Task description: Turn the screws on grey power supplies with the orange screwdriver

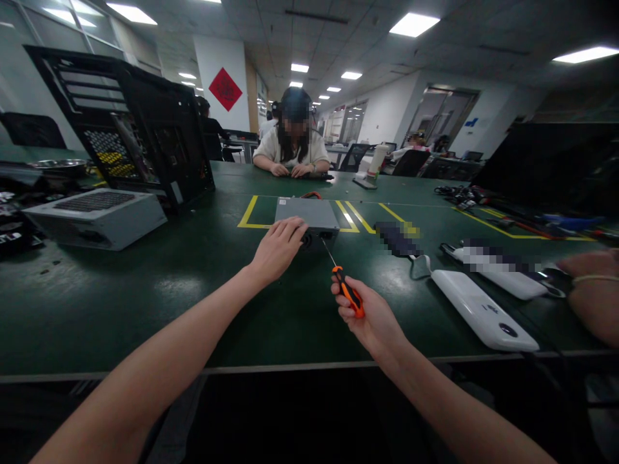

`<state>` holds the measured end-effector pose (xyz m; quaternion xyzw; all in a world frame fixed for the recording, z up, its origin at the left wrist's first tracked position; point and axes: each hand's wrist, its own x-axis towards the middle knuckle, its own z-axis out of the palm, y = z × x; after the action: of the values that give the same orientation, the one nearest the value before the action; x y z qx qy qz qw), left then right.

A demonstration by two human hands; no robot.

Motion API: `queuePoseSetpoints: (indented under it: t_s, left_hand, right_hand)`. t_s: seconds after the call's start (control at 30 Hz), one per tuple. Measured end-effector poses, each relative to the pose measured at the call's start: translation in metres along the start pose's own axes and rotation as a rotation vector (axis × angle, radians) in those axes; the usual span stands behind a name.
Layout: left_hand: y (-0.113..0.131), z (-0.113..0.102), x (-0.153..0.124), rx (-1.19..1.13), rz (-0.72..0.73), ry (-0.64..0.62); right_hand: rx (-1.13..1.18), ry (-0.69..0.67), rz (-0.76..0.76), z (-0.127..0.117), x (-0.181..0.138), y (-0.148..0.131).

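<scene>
A grey computer power supply [309, 212] sits on the green table in front of me. My left hand [283, 241] lies over its front left top edge, fingers stretched out on the metal; the thumb is hidden. In my right hand [365, 309] is a screwdriver [349, 293] with an orange and black handle, the fingers wrapped round it. Its thin shaft points up and left, with the tip at the front face of the power supply, near the socket. Whether the tip sits in a screw is too small to tell.
A black computer case [169, 142] and a second power supply [97, 216] stand at left. White power banks [483, 309] and a phone [399, 238] with a cable lie at right. A person [293, 138] sits opposite; another person's hand [594, 293] is at the right edge.
</scene>
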<state>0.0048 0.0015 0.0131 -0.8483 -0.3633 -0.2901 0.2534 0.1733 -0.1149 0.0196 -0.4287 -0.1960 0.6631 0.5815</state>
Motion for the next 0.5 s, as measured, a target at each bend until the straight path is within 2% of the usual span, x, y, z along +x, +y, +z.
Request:
queuePoseSetpoints:
  t_s: [0.17,0.5]
  left_hand:
    - [-0.007,0.013,-0.004,-0.044,-0.040,-0.090]
    - [-0.005,0.010,-0.004,-0.063,-0.055,-0.109]
  right_hand:
    - [-0.028,-0.038,-0.021,-0.003,0.014,0.000]
    - [-0.043,-0.043,-0.033,-0.003,0.025,0.003]
